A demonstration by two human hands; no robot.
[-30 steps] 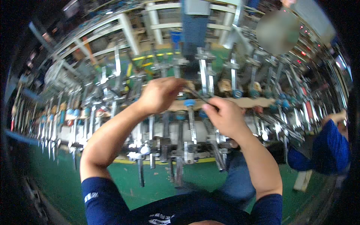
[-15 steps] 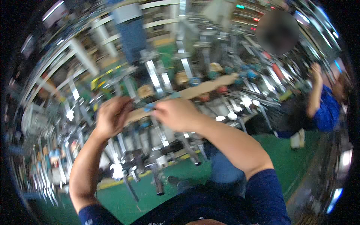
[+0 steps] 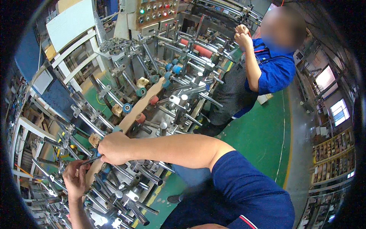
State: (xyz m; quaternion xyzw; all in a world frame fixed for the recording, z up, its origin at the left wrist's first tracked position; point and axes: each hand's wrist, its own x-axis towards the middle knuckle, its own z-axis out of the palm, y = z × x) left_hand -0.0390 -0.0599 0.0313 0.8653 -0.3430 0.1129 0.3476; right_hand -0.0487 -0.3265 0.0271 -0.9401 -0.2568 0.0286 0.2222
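Note:
My left hand (image 3: pixel 74 178) is closed in a pinch on a thin dark rod-like piece (image 3: pixel 91 160), whose exact kind I cannot make out. This piece reaches to the fingertips of my right hand (image 3: pixel 115 148), which is closed too; a bit of blue shows at those fingertips, and what they grip is mostly hidden. Both hands are over a long tan strip (image 3: pixel 133 111) that runs slantwise through the machine. Blue rollers (image 3: pixel 127 108) and red rollers (image 3: pixel 140 118) line its sides. My right forearm crosses above several metal rods.
Metal rods and clamps (image 3: pixel 143 170) stick out on both sides of the strip. A co-worker in blue (image 3: pixel 276 68) stands at the far right, hands raised together. Behind the machine is a control panel (image 3: pixel 156 13) with lit buttons. Green floor (image 3: pixel 263 129) lies to the right.
The view has swung and sharpened from a blur. Both hands now appear lower and further left along the strip, closer together. The co-worker shows nearer the middle, hands together.

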